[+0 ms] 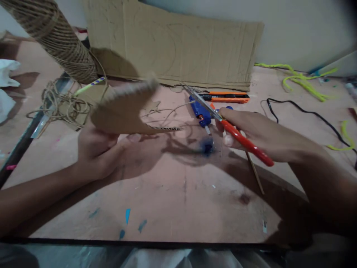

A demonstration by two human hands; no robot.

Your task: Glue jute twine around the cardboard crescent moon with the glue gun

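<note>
My left hand point(97, 149) grips a curved, crescent-shaped cardboard piece point(119, 115), its pointed tip toward the right and its upper end blurred. In my right hand point(240, 130) is a pair of scissors point(245, 143) with red handles, the blades pointing up and left. Behind the blades a blue glue gun point(199, 111) lies on the table. A thin strand of twine point(174, 108) runs between the cardboard piece and the glue gun. Near it lies a small star-shaped piece point(153, 108).
Behind stands a large cardboard sheet point(181, 48), with an orange cutter point(231, 98) before it. At left are a twine cone point(61, 41) and loose twine point(67, 104). Yellow yarn point(304, 82) and a black cord point(309, 109) lie right, a thin stick point(255, 173) nearer.
</note>
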